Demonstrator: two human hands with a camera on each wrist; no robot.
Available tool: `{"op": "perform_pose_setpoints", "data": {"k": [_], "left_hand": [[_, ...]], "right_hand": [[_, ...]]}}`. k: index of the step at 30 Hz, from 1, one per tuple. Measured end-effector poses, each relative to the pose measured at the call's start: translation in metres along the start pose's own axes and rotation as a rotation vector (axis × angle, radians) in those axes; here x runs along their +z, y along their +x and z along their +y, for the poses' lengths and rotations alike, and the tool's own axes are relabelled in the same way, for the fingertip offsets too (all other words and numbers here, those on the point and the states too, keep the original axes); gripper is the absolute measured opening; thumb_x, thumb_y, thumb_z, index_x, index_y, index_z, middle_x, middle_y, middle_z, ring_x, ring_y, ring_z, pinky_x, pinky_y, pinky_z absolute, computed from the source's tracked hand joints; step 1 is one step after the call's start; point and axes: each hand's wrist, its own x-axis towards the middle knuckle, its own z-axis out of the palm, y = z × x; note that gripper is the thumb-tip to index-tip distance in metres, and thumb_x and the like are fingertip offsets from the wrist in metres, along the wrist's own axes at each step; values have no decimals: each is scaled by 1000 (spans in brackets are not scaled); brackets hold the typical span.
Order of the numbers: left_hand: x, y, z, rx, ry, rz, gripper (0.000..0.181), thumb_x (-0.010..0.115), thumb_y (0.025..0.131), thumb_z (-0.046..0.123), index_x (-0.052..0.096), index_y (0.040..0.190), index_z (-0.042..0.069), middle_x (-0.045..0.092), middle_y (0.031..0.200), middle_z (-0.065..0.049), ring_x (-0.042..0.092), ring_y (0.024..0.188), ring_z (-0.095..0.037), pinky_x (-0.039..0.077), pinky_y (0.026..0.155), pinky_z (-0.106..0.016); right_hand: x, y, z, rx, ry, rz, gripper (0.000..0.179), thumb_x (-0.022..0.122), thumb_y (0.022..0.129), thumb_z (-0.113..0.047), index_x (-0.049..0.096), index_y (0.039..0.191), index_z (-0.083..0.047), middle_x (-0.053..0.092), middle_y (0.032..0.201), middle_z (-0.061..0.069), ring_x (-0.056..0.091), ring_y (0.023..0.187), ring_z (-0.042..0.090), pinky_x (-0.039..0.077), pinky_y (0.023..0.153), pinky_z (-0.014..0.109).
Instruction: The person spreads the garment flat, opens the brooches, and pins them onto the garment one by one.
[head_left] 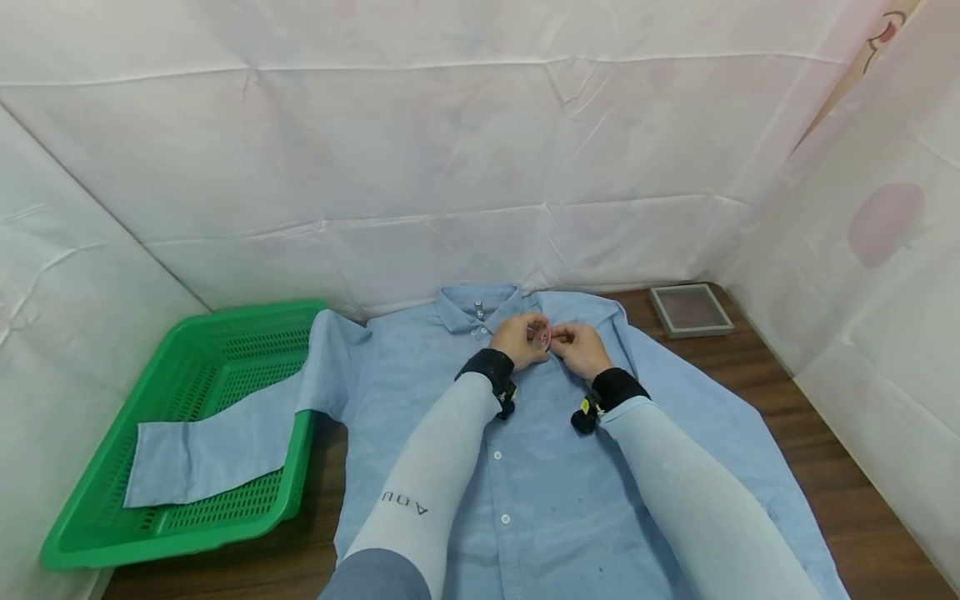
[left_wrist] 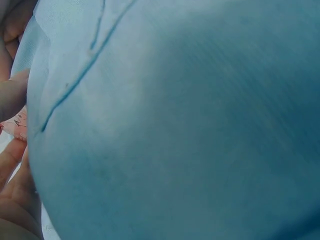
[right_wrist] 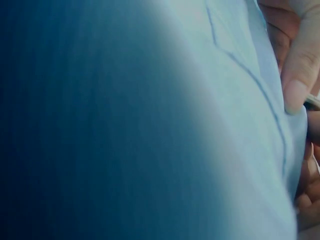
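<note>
A light blue long-sleeved shirt (head_left: pixel 420 392) lies spread out, front side up, with its collar (head_left: pixel 478 307) at the far end. Over its chest, right of the button line, both hands meet at a small pinkish, badge-like piece (head_left: pixel 543 337) with a red edge. My left hand (head_left: pixel 517 340) curls its fingers around the left of it. From the other side, my right hand (head_left: pixel 582 352) pinches its edge between thumb and fingertips. Dark marks show on the pinkish piece (left_wrist: pixel 19 125) in the left wrist view. Blue cloth (right_wrist: pixel 240 100) with a stitched line fills much of the right wrist view, partly hiding the fingers.
A green plastic basket (head_left: pixel 296 467) stands at the left, with one shirt sleeve (head_left: pixel 217 446) lying in it. At the back right corner of the brown wooden table (head_left: pixel 840 475) is a grey-framed square tray (head_left: pixel 692 333). White sheeting (head_left: pixel 420 158) encloses the back and sides.
</note>
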Motion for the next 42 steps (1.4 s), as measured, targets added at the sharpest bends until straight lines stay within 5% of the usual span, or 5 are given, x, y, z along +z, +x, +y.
{"op": "perform_pose_setpoints", "data": {"k": [17, 32, 42], "left_hand": [[4, 4, -20, 53, -111, 32, 62, 85, 74, 19, 58, 130, 18, 62, 122, -1, 63, 105, -15, 50, 87, -30], [3, 0, -17, 61, -128, 33, 59, 84, 75, 15, 58, 128, 16, 63, 121, -2, 64, 104, -16, 50, 87, -30], [0, 0, -16, 19, -123, -13, 60, 82, 77, 18, 56, 131, 17, 60, 126, 0, 62, 107, -14, 49, 89, -30]], "right_hand": [[5, 6, 8, -40, -74, 28, 20, 66, 93, -17, 67, 108, -4, 65, 94, 10, 62, 83, 21, 50, 74, 33], [6, 3, 6, -52, -117, 57, 18, 67, 91, -17, 68, 104, -4, 67, 91, 10, 62, 82, 21, 50, 75, 35], [9, 6, 6, -67, -250, 28, 17, 65, 92, -19, 71, 104, -7, 68, 87, 5, 61, 78, 19, 50, 73, 35]]}}
